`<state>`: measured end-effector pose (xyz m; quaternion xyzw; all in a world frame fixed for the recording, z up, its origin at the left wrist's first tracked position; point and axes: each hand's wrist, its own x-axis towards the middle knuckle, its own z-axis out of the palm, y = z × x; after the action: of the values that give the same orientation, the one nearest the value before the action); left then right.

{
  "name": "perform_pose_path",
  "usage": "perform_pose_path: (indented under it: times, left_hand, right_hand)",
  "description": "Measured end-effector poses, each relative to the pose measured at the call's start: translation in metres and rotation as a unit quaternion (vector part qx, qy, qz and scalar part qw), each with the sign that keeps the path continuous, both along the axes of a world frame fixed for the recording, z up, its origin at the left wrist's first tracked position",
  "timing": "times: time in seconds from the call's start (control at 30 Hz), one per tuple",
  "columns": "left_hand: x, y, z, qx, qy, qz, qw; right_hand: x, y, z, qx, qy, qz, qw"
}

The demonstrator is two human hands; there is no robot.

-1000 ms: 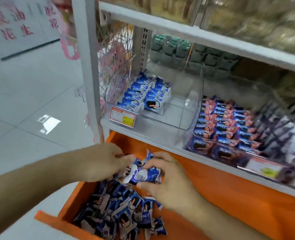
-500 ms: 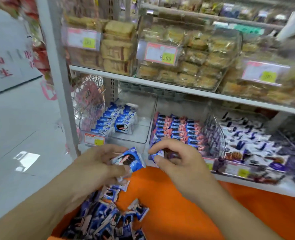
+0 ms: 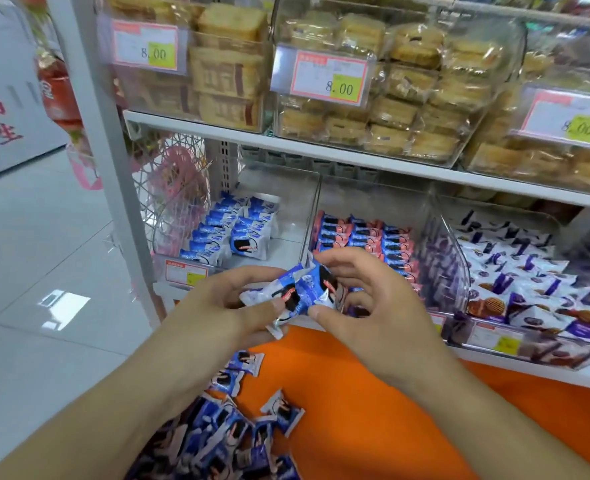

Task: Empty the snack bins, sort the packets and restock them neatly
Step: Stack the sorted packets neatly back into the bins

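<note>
We see blue-and-white cookie packets pinched between left hand & right hand, fingers curled on wrappers, above orange shelf w/ loose packet pile, before half-filled clear bin.

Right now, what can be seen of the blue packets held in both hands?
The blue packets are small glossy wrappers, blue and white, printed with a dark round sandwich cookie. Several are bunched together, tilted, in front of the shelf edge and above the orange surface. The left hand grips them from the left, the right hand pinches them from the right.
</note>
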<state>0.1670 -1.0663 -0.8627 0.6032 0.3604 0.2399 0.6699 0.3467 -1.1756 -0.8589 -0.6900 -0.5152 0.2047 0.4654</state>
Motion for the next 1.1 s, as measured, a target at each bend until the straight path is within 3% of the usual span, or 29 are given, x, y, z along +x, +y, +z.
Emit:
perform_pose_path:
  times: [0.13,0.23,0.4,0.6,0.8,0.97,1.1]
  left_hand:
    - [0.001,0.002,-0.002,-0.029,-0.036,0.024,0.999]
    - [0.0,0.0,-0.004,-0.05,-0.06,0.035,0.996]
    - [0.0,-0.009,0.001,-0.065,-0.069,0.026,0.995]
    - [0.0,-0.013,0.008,-0.017,-0.053,0.045,0.997]
    - [0.0,-0.014,0.006,0.013,-0.031,0.04,0.999]
    - [0.004,-0.021,0.006,0.033,-0.024,0.018,0.999]
    - [0.004,-0.027,0.008,-0.047,-0.085,0.013,0.995]
  right_hand:
    - [-0.003,-0.002,0.003,0.003,0.004,0.017,1.0]
    - [-0.005,-0.003,0.003,0.006,0.067,0.025,0.997]
    - [-0.005,-0.004,-0.001,-0.002,0.101,-0.025,0.995]
    - [0.002,-0.008,0.003,0.016,0.134,-0.068,0.989]
    - [0.001,-0.011,0.006,0.026,0.231,-0.028,0.972]
    - [-0.007,-0.008,0.005,0.036,0.224,-0.044,0.973]
    - [-0.012,-0.004,0.002,0.045,0.188,-0.074,0.978]
